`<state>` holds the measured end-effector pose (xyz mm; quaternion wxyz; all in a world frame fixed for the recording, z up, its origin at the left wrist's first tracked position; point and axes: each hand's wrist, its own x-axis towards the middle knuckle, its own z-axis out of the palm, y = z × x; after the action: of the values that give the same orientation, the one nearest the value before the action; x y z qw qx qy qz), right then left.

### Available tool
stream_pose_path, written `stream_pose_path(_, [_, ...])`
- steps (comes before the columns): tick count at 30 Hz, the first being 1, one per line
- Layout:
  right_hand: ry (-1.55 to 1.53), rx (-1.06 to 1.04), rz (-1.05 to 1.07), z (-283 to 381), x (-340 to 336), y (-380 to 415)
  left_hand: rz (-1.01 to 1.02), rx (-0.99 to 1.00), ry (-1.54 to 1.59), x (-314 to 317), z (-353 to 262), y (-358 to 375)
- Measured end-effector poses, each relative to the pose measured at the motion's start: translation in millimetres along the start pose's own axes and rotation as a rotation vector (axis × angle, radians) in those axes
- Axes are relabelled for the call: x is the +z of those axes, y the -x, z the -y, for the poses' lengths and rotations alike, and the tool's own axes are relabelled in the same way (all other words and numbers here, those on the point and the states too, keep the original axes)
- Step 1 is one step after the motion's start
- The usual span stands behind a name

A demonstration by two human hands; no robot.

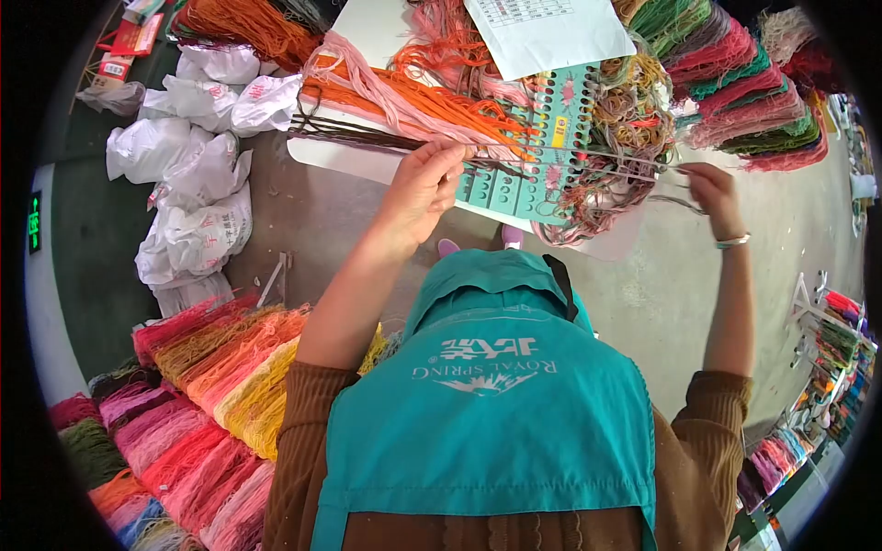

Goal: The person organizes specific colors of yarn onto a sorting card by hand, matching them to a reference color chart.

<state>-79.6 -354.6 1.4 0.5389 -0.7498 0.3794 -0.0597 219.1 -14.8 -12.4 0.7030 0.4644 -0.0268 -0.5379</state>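
Observation:
My left hand (427, 188) is closed in a pinch at the near edge of a white-topped table (335, 161). Between it and my right hand (715, 197) runs a stretched greyish embroidery thread (634, 158). The fingers of my right hand are closed on its other end, out past the table's right side. Under the thread lies a teal perforated thread card (491, 191) with round holes and several strands looped through. Dark brown threads (358, 130) and orange threads (432, 96) reach leftward from the card. A tangled heap of mixed threads (625, 119) covers its right side.
A printed paper sheet (551, 41) lies across the far side of the table. Colored thread hanks (735, 83) hang at the far right. White plastic bags (202, 138) are piled at left. More hanks (220, 376) hang on a rack at lower left.

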Motion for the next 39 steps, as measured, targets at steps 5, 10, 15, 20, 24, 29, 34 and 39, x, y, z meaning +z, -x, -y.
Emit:
stream_pose_path(5, [0.211, -0.081, -0.225, -69, -107, -4, 0.020, -0.082, -0.127, 15, 15, 0])
stream_pose_path(10, [0.328, -0.488, -0.329, 30, 2, 13, -0.055, -0.002, -0.334, 28, 20, 4])
stream_pose_path(15, [0.155, -0.797, 0.168, 123, 183, 31, -0.002, 0.196, -0.529, 36, 22, 13])
stream_pose_path(20, [0.062, -0.390, 0.242, 120, 221, 27, -0.087, 0.324, -0.643, 31, 20, 19])
stream_pose_path(24, [0.033, -0.368, 0.195, 102, 218, 27, -0.129, 0.271, -0.676, 25, 22, 18])
stream_pose_path(29, [0.027, -0.524, 0.005, 87, 233, 28, -0.138, 0.317, -0.657, 14, 40, 8])
stream_pose_path(34, [-0.057, -0.287, -0.107, 61, 239, 15, -0.238, 0.232, -0.500, 12, 37, 14])
stream_pose_path(39, [0.064, -0.367, -0.103, 58, 238, 10, -0.223, 0.014, -0.506, 21, 26, 21])
